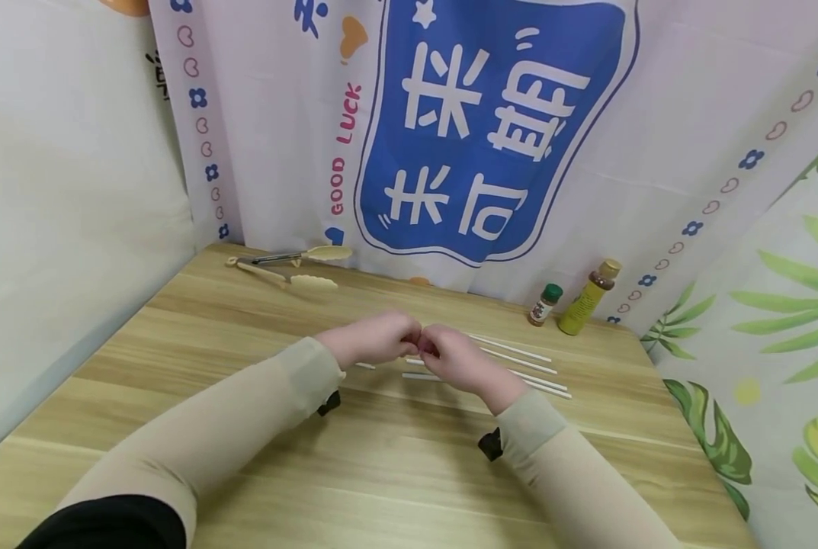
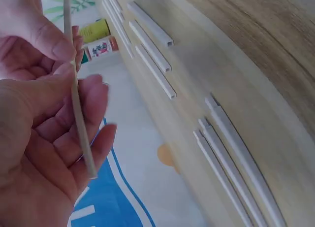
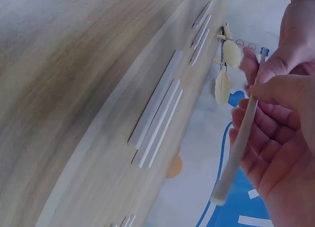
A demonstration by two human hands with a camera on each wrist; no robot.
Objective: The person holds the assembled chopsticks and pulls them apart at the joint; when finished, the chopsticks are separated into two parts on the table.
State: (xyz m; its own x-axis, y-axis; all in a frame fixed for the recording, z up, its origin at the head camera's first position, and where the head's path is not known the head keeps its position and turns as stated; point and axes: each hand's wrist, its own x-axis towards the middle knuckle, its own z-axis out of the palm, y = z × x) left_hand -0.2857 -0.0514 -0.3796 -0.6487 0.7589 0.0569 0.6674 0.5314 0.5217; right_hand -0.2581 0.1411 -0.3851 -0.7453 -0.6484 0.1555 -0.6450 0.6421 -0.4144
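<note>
Above the table, my left hand and right hand meet and pinch one slender white rod. Thumbs of both hands press it close together near its middle, where a small seam shows in the left wrist view. One length of the rod lies across the left palm; the thicker white length crosses the right fingers. More white rods lie in rows on the table beyond the hands: some have hollow square ends, others have narrower tips. In the head view my hands hide the held rod.
Kitchen tongs with cream heads lie at the back left of the wooden table. At the back right stand a small green-capped jar and a yellow bottle. A printed curtain hangs along the far edge.
</note>
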